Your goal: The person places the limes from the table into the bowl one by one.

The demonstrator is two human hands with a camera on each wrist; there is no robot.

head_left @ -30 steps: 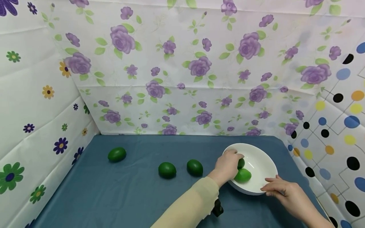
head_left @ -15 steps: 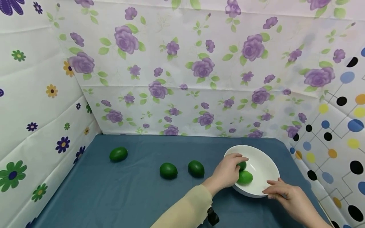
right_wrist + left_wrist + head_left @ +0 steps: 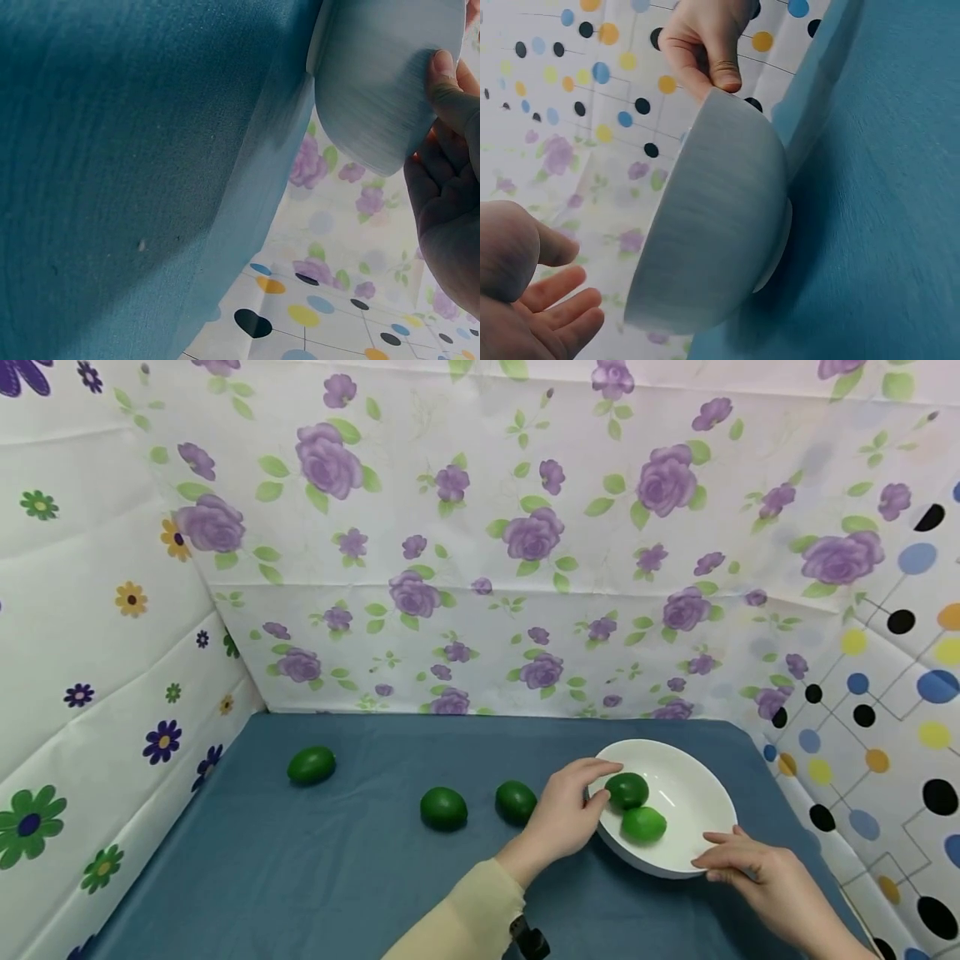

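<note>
A white bowl (image 3: 693, 802) stands at the right of the table. Inside it, against the left wall, lie a dark green oval fruit (image 3: 627, 792) and a lighter lime (image 3: 643, 825). My left hand (image 3: 564, 806) is at the bowl's left rim with fingers spread and nothing in its grasp; the left wrist view shows this hand (image 3: 540, 292) apart from the bowl's outer wall (image 3: 705, 217). My right hand (image 3: 757, 868) pinches the near right rim, its thumb (image 3: 444, 79) against the outside wall.
Two dark green fruits (image 3: 443, 809) (image 3: 515, 802) lie on the blue tablecloth (image 3: 337, 868) left of my left hand, the closer one partly behind it. Another green fruit (image 3: 311, 766) lies farther left. Patterned cloth walls (image 3: 465, 527) border the table at the back and sides.
My left hand has let go of the dark green fruit in the bowl and drawn back left to the rim, fingers opening. The right hand keeps its pinch on the bowl.
</note>
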